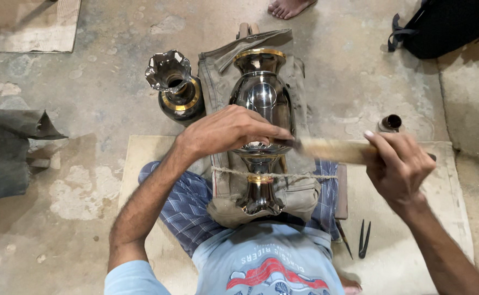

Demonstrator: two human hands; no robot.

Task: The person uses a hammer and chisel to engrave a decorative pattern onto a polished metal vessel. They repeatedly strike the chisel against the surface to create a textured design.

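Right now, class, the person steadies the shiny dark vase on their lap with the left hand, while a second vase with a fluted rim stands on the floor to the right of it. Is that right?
Not quite. The head view shows the fluted vase standing on the floor to the left of the lap vase, not the right. The left hand does rest on the lap vase, as stated.
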